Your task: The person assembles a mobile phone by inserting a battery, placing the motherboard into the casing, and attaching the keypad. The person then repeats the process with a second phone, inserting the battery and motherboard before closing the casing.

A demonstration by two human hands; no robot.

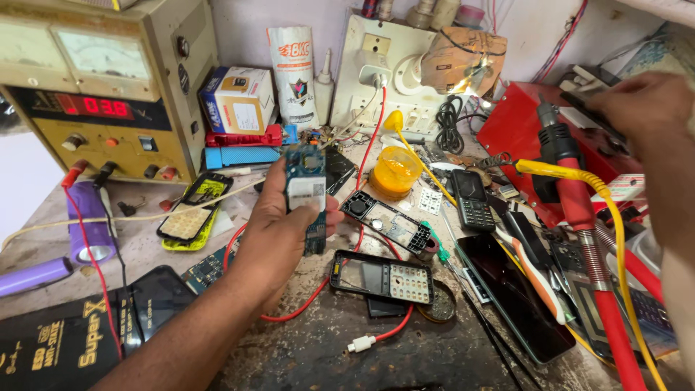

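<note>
Nearest, an empty phone frame point(382, 278) lies mid-bench point(326, 347), a red cable point(311, 308) looped beside it. Above it the left hand point(279, 232) pinches a blue circuit board point(305, 195) upright, thumb in front, clear of the bench. Toward the far right corner, the right hand point(641, 105) reaches over the red box point(517, 123); its grip cannot be told.

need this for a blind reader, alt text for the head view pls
The left hand holds a phone circuit board upright over a cluttered repair bench. The right hand reaches toward a red box; an empty phone frame lies below the board.
</note>
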